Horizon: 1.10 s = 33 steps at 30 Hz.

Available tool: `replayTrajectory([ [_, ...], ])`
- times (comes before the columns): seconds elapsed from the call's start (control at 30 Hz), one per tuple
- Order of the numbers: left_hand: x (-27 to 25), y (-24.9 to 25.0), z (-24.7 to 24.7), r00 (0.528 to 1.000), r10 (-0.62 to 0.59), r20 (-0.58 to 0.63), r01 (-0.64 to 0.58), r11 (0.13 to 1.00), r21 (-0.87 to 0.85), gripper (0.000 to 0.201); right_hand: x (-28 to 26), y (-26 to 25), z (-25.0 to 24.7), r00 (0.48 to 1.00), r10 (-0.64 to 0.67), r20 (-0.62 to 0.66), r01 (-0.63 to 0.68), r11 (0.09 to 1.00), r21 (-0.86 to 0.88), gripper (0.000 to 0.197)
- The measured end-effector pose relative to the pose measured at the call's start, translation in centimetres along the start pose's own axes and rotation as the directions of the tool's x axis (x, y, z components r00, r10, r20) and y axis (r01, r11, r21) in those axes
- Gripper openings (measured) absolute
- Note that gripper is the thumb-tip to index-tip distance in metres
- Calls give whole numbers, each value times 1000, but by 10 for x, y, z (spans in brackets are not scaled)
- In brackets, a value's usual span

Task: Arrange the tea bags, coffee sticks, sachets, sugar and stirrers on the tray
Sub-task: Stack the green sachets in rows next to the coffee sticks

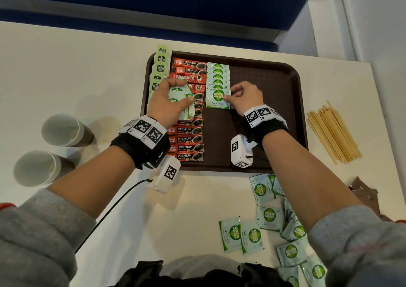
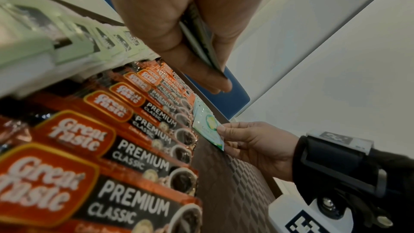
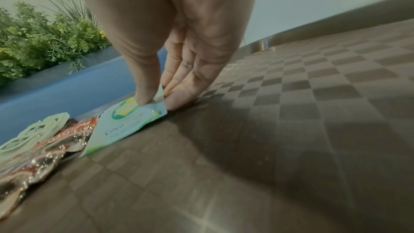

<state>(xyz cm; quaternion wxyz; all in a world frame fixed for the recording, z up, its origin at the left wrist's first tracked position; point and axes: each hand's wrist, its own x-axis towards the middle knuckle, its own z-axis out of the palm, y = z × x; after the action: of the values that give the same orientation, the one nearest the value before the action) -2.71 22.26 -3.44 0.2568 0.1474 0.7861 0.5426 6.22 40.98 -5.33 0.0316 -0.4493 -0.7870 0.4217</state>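
A dark brown tray [image 1: 274, 84] holds a left column of green tea bags [image 1: 160, 69], a column of red coffee sticks [image 1: 186, 139] and an overlapping row of green-white coco sugar sachets [image 1: 218, 76]. My right hand [image 1: 243, 96] pinches the right edge of the nearest sachet [image 1: 217, 100] [image 3: 125, 121] in that row, which lies on the tray. My left hand [image 1: 169, 102] hovers over the coffee sticks and grips a small stack of sugar sachets [image 1: 183, 99] [image 2: 201, 42].
Loose sugar sachets [image 1: 270, 218] lie on the white table near its front right. A bundle of wooden stirrers [image 1: 334, 133] lies right of the tray. Two paper cups [image 1: 63, 130] [image 1: 37, 168] stand on the left. Brown packets [image 1: 364, 194] sit at the right edge.
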Motion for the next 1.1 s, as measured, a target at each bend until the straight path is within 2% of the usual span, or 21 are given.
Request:
replayTrajectory([
  [0.87,-1,1,1,1000,7,0,-7,1000,26,34,-1,2,0,1000,-4,-20,4,1000,-14,25],
  [1.1,-4,1,2,996,31,88,-29,999,-23,44,-6,-8,-3,995,-66,-73,68,997,21,27],
])
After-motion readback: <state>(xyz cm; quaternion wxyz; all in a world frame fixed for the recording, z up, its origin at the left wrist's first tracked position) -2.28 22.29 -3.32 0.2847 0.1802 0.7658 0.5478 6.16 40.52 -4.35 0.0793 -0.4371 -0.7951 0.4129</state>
